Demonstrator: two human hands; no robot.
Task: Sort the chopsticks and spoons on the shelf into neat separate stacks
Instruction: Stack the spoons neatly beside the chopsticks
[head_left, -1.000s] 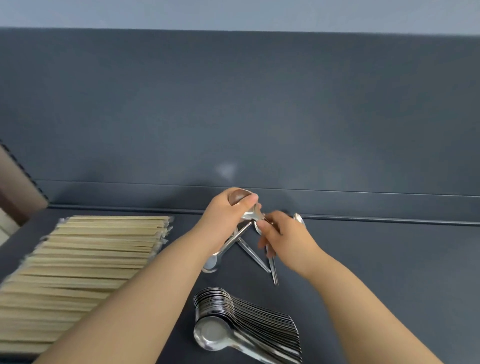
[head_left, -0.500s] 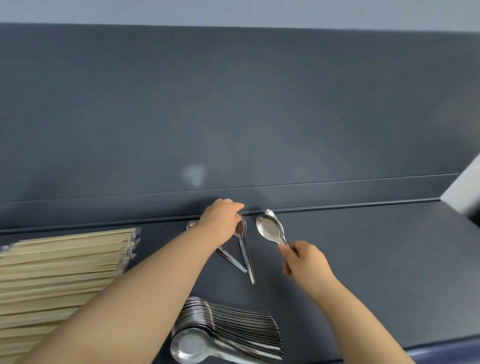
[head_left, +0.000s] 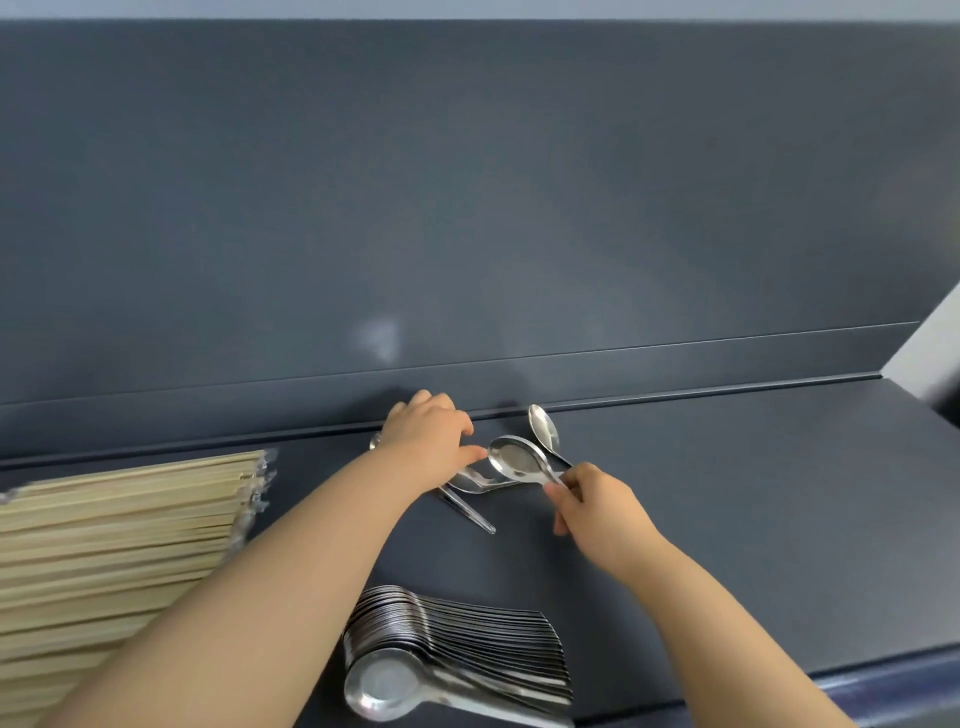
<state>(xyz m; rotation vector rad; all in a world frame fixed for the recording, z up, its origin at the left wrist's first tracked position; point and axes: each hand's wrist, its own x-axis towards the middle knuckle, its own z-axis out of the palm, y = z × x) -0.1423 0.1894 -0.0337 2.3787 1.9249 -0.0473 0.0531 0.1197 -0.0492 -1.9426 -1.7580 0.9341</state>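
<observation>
Far left, the chopsticks (head_left: 119, 530) lie stacked on the shelf (head_left: 753, 519). My left hand (head_left: 431, 447) arches knuckles-up over the loose spoons (head_left: 475, 486) by the back lip, fingers curled; I cannot tell if they grip. The spoon stack (head_left: 457, 654) sits nearer me. My right hand (head_left: 597, 506) pinches a spoon (head_left: 514, 460) by its handle. Half a second ago its bowl was clear of my left thumb; now they nearly meet.

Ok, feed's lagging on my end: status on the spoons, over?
Right hand pinching two spoons by the handles. Left hand over loose spoons, grip hidden. Spoon stack and chopsticks apart. Nothing in the way.
</observation>
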